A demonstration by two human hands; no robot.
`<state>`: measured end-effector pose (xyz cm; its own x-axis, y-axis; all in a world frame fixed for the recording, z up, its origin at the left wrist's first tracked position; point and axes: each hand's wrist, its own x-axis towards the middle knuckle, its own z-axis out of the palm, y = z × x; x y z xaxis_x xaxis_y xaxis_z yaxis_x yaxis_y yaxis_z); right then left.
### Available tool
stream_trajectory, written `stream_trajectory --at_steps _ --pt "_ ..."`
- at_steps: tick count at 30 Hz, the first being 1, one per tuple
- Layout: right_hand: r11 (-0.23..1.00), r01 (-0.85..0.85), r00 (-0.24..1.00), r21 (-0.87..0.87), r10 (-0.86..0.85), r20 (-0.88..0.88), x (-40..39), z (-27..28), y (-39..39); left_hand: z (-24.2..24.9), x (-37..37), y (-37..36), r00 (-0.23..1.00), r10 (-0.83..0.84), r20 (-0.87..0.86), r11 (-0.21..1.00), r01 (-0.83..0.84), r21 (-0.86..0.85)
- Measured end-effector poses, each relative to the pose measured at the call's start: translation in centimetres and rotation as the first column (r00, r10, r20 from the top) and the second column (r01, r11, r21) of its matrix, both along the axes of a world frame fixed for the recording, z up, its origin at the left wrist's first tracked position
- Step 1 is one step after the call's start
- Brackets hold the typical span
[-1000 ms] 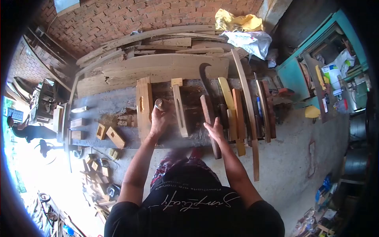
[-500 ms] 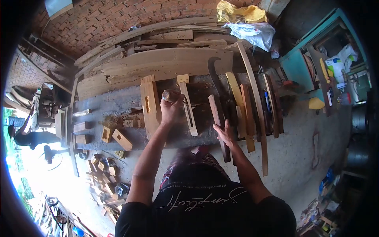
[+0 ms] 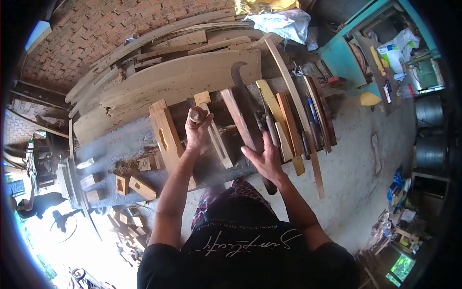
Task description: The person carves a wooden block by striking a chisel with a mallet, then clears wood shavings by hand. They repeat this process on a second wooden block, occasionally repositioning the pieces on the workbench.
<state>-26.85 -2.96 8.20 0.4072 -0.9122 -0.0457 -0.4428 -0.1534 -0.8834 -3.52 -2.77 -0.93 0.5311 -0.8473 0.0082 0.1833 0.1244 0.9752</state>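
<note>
My left hand [image 3: 196, 126] is closed round an upright tool handle [image 3: 198, 114] with a round wooden end; its lower part is hidden. Beside it lies a narrow slotted wood strip [image 3: 219, 144], and farther left a thick block [image 3: 166, 137] with a cut mortise. My right hand [image 3: 265, 161] grips a long wooden bar [image 3: 237, 113], thumb on its left side and fingers on its right. The bar's dark lower end sticks out below the palm. Just beyond the fingers is a dark hooked blade [image 3: 239, 77].
On the workbench [image 3: 115, 139], wood strips and tools lie at the right, small mortised blocks [image 3: 142, 188] at the left. Long boards [image 3: 168, 72] line the brick wall. Offcuts [image 3: 127, 226] cover the floor at lower left. Another person [image 3: 41, 204] is at the far left.
The view has turned and shifted. The bar in my right hand looks nearer and more tilted, its upper end swung left toward my left hand. My left hand still holds the handle.
</note>
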Motion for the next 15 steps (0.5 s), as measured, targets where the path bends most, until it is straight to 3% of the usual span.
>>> stream_trajectory --at_steps 1,3,4,5,6,7,8,9,12,13,15 --pt "0.994 -0.011 0.991 -0.111 0.026 0.128 1.1 2.2 -0.2 0.0 0.2 -0.1 1.0 -0.007 -0.001 1.0 0.007 -0.001" --pt "0.919 -0.07 0.989 -0.387 0.114 0.093 2.4 4.2 -1.0 0.0 0.6 -0.2 0.999 -0.035 -0.025 0.998 0.036 0.051" --pt "0.953 -0.096 0.99 -0.289 0.122 0.076 2.9 4.2 -0.7 -1.8 1.1 -0.2 0.995 -0.065 -0.073 0.997 0.068 0.043" --pt "0.918 -0.141 0.98 -0.372 0.183 0.081 3.4 3.5 -1.2 -3.5 1.6 -0.3 0.988 -0.094 -0.12 0.995 0.098 0.032" --pt "0.933 -0.234 0.972 -0.272 0.218 -0.088 3.5 2.9 -1.6 -2.5 1.0 -0.5 0.982 -0.082 -0.168 0.997 0.081 -0.013" --pt "0.938 -0.309 0.931 -0.157 0.264 -0.251 3.4 2.6 -2.1 -3.2 1.1 -0.6 0.989 -0.09 -0.121 0.995 0.082 -0.063" --pt "0.942 -0.316 0.877 0.112 0.335 -0.345 3.2 2.3 -3.0 -4.5 1.8 -0.5 0.989 -0.106 -0.104 0.994 0.103 -0.035" --pt "0.942 -0.32 0.875 0.1 0.335 -0.349 3.4 3.1 -3.2 -3.7 2.5 -0.8 0.989 -0.121 -0.085 0.993 0.121 -0.011" --pt "0.934 -0.263 0.947 -0.243 0.202 -0.25 3.9 5.6 -2.8 -1.9 2.0 -0.8 0.996 -0.063 -0.061 0.997 0.06 -0.044" --pt "0.934 -0.27 0.944 -0.233 0.209 -0.256 4.5 6.4 -2.5 -2.0 2.4 -0.8 0.99 -0.122 -0.073 0.991 0.125 0.042" --pt "0.953 -0.207 0.978 -0.223 0.197 -0.067 5.9 7.5 -2.5 -1.3 2.6 -1.1 0.98 -0.172 -0.101 0.978 0.182 0.103"
